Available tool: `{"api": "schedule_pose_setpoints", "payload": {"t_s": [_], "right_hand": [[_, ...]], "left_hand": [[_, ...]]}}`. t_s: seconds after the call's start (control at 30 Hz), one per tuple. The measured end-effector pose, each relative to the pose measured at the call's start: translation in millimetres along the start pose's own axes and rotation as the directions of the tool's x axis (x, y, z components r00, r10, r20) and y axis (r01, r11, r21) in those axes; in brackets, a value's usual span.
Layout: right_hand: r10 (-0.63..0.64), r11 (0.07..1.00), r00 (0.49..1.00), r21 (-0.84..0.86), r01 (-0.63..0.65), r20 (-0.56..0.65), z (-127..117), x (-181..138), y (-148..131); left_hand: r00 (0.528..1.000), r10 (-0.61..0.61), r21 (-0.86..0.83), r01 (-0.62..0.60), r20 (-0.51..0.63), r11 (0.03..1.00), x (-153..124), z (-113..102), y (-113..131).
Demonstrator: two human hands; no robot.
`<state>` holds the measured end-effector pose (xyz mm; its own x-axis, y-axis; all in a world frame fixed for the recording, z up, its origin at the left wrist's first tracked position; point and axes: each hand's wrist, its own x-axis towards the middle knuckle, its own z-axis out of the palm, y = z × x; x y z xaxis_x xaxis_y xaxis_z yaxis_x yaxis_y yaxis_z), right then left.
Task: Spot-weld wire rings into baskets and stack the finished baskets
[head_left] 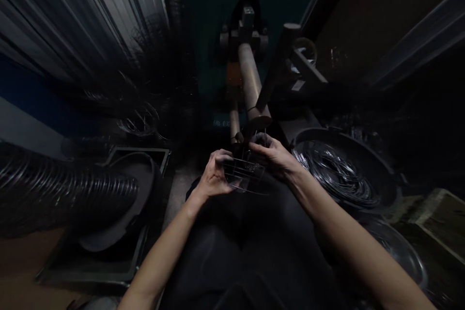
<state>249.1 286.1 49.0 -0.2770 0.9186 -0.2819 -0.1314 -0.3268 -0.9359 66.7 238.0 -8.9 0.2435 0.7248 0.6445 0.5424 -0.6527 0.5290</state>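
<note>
Wire frame point(249, 168) sits at the centre of a dim workshop, raised in front of my body, with its thin parallel rods slightly blurred. At nine o'clock from it, my left hand point(215, 175) grips its side, thumb below and fingers bent above. At two o'clock, my right hand point(275, 156) is closed around thin wires point(265, 137) pointing upward; whether they belong to the same piece, I cannot tell. Just beyond, at twelve o'clock, the blunt end of a thick metal arm point(250, 70) slopes down toward my fingers from a dark green machine point(207, 29), with an orange block point(233, 74) beside it. A dark basin point(390, 177) at three o'clock holds a heap of shiny wire rings point(332, 172), and a second, paler basin point(417, 264) lies lower, near four o'clock. At nine o'clock, well apart from my left hand, a long row of wire loops point(69, 191) reaches over a rounded dark tray point(105, 242). Loose curled wire point(140, 123) lies in shadow at ten o'clock, and my dark-clothed lap point(247, 252) fills six o'clock.
</note>
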Motion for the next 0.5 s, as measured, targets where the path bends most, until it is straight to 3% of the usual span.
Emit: {"api": "schedule_pose_setpoints", "payload": {"t_s": [0.07, 0.23, 0.5], "right_hand": [[0.023, 0.999, 1.000, 0.039, -0.023, 0.004, -1.3, 2.6, 0.2], [0.035, 0.994, 0.999, 0.098, -0.039, 0.034, -6.2, 10.4, 7.0], [0.021, 0.999, 1.000, 0.033, -0.020, -0.021, -7.1, 27.8, 1.4]], "left_hand": [[0.998, 0.014, -0.038, -0.016, -0.067, 0.999, 1.3, 2.2, -2.1], [0.999, 0.046, -0.010, -0.046, -0.004, 0.999, 7.4, 5.7, -7.5], [1.000, 0.016, -0.033, -0.015, 0.010, 0.999, 21.8, 5.5, -18.6]]}}
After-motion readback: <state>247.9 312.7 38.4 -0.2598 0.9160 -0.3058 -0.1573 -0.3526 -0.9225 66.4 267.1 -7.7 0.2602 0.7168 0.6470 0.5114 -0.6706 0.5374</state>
